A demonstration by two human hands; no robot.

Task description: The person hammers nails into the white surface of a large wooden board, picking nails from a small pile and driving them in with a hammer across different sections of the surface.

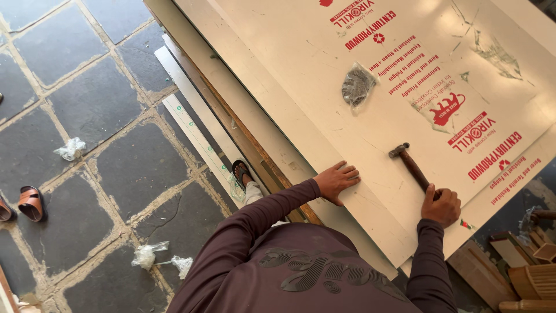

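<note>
Dark stone floor tiles [69, 110] with pale joints lie beside a stack of large pale laminated boards [324, 87] printed in red; narrow white strips [197, 136] rest on the floor along the stack's edge. My left hand [337, 181] lies flat, fingers spread and empty, on the near edge of the top board. My right hand [441, 206] is closed around the wooden handle of a hammer [410, 165], near the board's near corner; the steel head rests on the board, pointing away from me. A small clear bag of dark hardware [357, 86] sits on the board well apart from both hands, toward its middle. My sandalled foot [241, 173] stands on the floor, close against the stack's edge.

Risks, as I judge them: a swing could land on the left hand if it strays nearer, though for now the two are apart. A blow near the overhanging edge could dent or chip the laminate. The foot sits where a sliding board or a dropped hammer would fall. Crumpled plastic wrappers [146, 254] on the tiles could cause a slip.
</note>
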